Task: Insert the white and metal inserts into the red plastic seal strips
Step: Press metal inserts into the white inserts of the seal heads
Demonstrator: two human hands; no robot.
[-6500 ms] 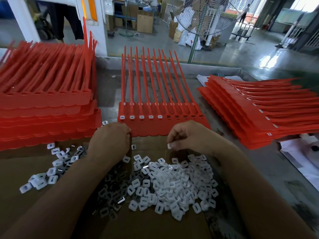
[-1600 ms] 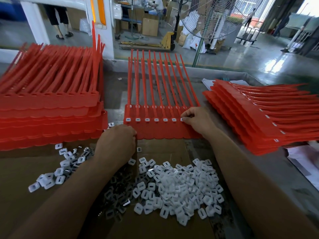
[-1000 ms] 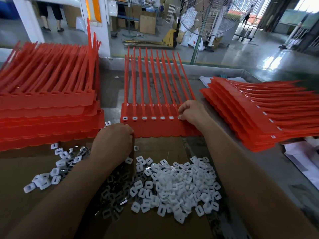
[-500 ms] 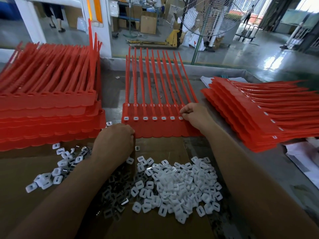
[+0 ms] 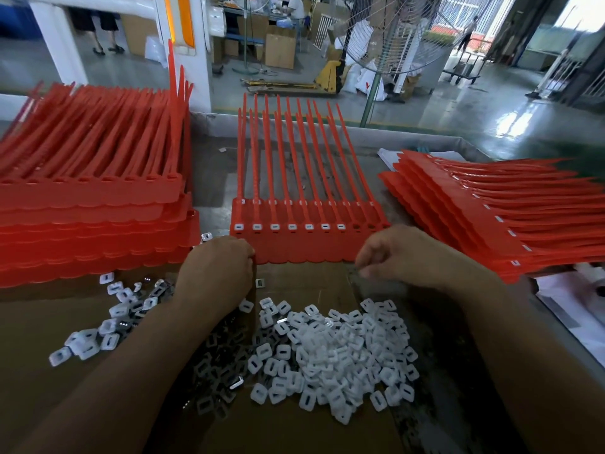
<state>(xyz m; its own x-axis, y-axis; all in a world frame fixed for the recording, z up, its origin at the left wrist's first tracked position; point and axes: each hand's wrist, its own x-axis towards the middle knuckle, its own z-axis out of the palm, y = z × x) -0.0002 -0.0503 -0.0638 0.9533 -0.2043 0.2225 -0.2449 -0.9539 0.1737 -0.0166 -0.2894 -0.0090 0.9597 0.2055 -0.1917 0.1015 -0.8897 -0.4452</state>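
Left hand sits fisted against near edge of red seal strips; contents hidden. Right hand hovers above white inserts, fingers curled, can't tell if holding anything.

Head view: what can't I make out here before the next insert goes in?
All in the head view.
Left hand: its back faces the camera, so whatever the fingers hold is hidden.
Right hand: fingertips blurred; pinching anything or not, cannot tell.
Left red stack: cut off by the left edge.
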